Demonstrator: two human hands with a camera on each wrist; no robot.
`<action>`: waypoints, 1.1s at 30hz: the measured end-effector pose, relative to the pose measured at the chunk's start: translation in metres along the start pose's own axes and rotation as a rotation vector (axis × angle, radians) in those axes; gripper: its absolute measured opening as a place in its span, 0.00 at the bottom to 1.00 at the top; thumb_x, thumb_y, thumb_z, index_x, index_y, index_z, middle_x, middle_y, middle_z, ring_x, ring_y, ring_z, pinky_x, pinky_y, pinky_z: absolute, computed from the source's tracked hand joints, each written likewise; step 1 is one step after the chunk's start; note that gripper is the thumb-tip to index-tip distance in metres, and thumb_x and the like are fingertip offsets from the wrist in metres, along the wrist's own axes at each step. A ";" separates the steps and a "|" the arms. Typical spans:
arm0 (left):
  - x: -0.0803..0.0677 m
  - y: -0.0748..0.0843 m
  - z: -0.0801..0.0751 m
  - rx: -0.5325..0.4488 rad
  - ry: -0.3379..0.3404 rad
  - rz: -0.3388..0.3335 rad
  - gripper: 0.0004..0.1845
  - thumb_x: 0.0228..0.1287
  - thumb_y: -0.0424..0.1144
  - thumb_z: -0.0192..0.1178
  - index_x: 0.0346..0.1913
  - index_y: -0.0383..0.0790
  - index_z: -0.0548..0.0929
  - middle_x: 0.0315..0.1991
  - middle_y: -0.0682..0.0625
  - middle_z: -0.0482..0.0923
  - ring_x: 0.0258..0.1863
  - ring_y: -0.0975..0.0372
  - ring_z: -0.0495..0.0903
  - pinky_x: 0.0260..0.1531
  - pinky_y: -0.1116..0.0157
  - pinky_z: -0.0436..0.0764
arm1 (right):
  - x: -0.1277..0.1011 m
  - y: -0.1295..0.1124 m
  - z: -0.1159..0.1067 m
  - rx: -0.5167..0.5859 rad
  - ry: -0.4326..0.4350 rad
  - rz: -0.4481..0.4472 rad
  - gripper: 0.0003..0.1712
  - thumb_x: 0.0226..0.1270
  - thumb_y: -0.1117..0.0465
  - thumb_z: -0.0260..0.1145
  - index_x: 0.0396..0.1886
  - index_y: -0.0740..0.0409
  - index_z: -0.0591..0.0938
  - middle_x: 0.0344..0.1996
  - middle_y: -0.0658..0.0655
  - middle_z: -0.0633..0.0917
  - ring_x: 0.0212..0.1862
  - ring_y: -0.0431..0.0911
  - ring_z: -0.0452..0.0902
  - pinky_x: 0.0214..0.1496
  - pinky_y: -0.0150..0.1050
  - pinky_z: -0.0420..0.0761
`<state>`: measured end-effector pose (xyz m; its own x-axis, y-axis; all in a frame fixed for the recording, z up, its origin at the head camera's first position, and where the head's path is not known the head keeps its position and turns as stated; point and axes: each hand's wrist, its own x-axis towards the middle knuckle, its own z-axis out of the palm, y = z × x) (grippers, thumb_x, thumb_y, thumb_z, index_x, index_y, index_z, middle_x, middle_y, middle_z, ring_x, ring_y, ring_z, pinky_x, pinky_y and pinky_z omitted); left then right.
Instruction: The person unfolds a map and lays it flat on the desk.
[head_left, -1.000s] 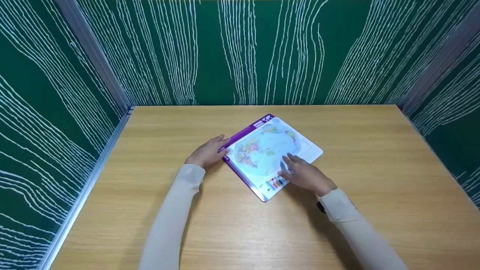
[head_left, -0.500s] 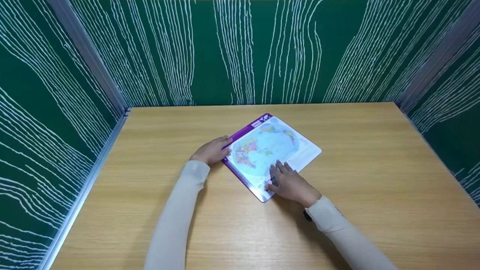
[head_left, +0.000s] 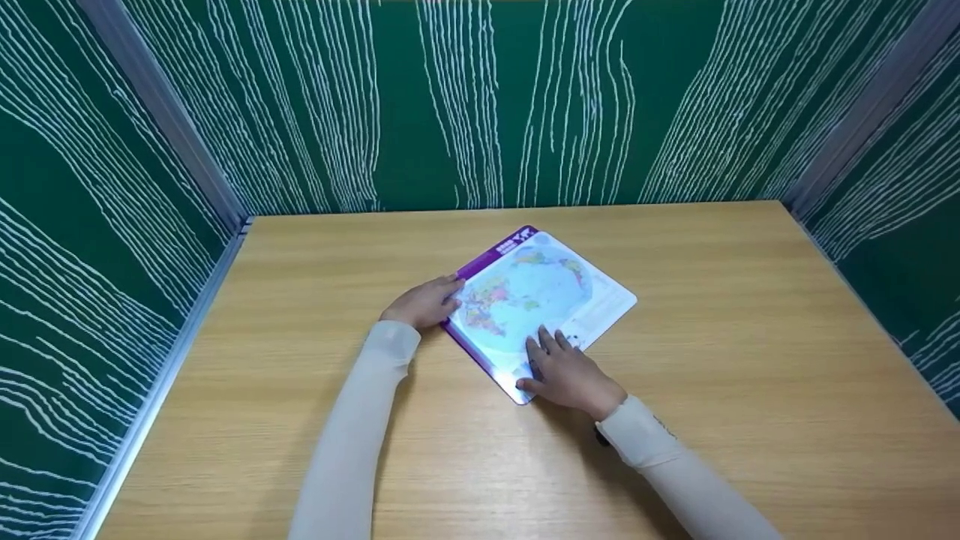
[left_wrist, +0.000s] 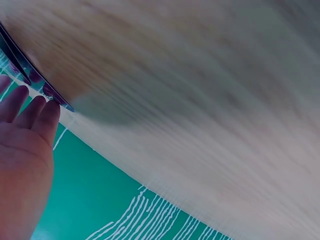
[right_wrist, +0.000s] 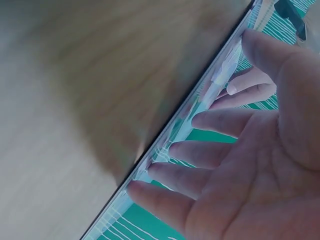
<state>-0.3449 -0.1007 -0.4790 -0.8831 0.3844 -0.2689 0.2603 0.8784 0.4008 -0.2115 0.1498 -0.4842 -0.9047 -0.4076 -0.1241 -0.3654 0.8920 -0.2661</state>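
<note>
Map board (head_left: 536, 296) is lying flat near the middle of the wooden table (head_left: 750, 375), turned at an angle, purple strip toward my left. My right hand (head_left: 570, 375) is spread flat with straight fingers on its near corner, thumb by the edge. My left hand (head_left: 424, 302) rests against the purple edge, fingers relaxed, not gripping anything. So I'd say it's early going: the board is steadied but not lifted or squared to the table yet, everything else is left.
</note>
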 end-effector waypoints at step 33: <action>-0.017 -0.007 0.003 0.052 -0.044 0.044 0.29 0.76 0.53 0.38 0.76 0.56 0.48 0.78 0.56 0.42 0.77 0.61 0.42 0.76 0.57 0.47 | 0.004 0.017 -0.011 0.040 -0.099 -0.082 0.43 0.67 0.44 0.61 0.71 0.67 0.62 0.72 0.73 0.56 0.71 0.71 0.51 0.65 0.68 0.61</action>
<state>-0.3305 -0.1127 -0.4800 -0.8529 0.4339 -0.2904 0.3195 0.8736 0.3670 -0.2235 0.1658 -0.4785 -0.8452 -0.4980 -0.1940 -0.4264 0.8471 -0.3172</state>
